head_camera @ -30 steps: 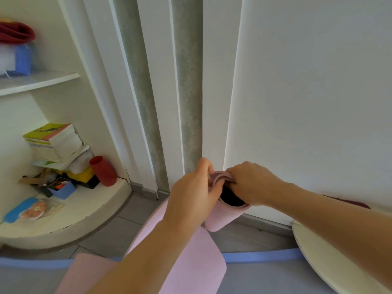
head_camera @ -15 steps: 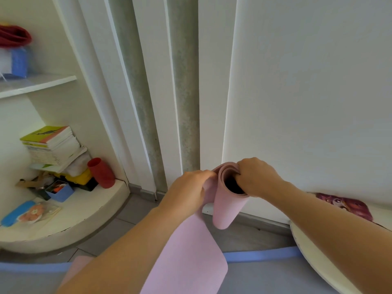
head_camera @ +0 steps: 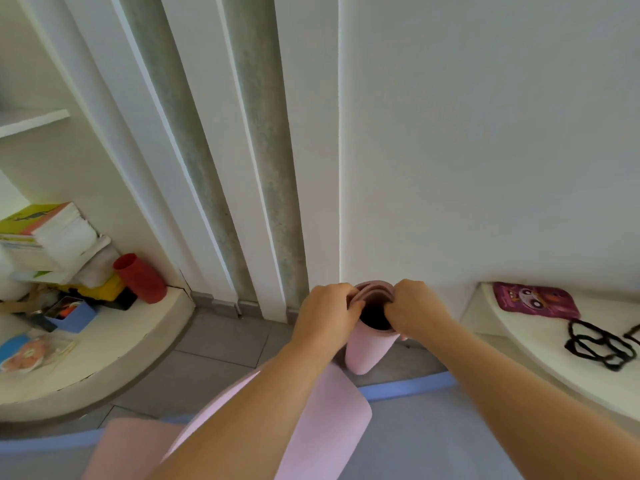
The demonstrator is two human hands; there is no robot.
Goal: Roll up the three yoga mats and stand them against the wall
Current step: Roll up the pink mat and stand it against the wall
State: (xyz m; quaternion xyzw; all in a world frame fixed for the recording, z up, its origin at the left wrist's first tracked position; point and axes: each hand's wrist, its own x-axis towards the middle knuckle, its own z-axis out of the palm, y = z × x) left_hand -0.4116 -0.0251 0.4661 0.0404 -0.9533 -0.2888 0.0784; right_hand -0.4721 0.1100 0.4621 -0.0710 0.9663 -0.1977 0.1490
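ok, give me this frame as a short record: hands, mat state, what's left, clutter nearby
left hand: grips top rim of pink mat roll
right hand: grips same rim, opposite side
roll: upright, near the wall, partly rolled
loose tail: pink, still unrolled on floor
blue mat: flat, under pink one
left shelf: book stack, red cup
right shelf: purple pouch, black cord

pink rolled mat [head_camera: 367,348] lowered toward floor, now upright, left hand [head_camera: 327,317] shifted onto its rim
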